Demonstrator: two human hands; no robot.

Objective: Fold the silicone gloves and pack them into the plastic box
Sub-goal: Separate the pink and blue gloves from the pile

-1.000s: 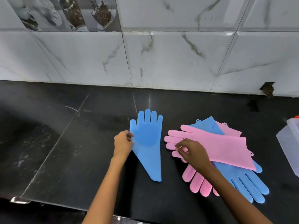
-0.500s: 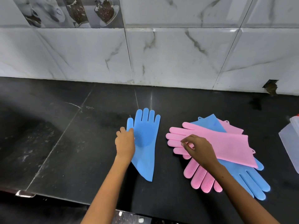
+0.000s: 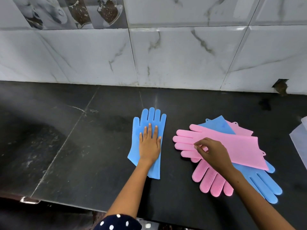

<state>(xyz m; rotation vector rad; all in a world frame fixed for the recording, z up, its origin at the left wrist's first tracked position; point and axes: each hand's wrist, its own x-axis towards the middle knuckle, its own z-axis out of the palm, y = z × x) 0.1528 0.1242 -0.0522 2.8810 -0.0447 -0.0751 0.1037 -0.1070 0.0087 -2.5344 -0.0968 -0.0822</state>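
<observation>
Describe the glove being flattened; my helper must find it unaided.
On the black counter, left of the glove pile, one blue glove lies alone, fingers toward the wall. Only it has the left hand pressed flat on it.

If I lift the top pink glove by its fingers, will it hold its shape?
Probably not. The top pink glove is thin and drapes flat over the pile, so it should hang limp. Its smooth surface may slip from the right hand, so pinch firmly.

I see a black stone table [image 3: 69,146] with pale seams and a soft glare near its back edge. Behind it stands a wall of white marble-look tiles [image 3: 182,55]; printed tiles showing cups [image 3: 74,12] sit upper left, and a chipped hole [image 3: 280,86] lower right.
</observation>
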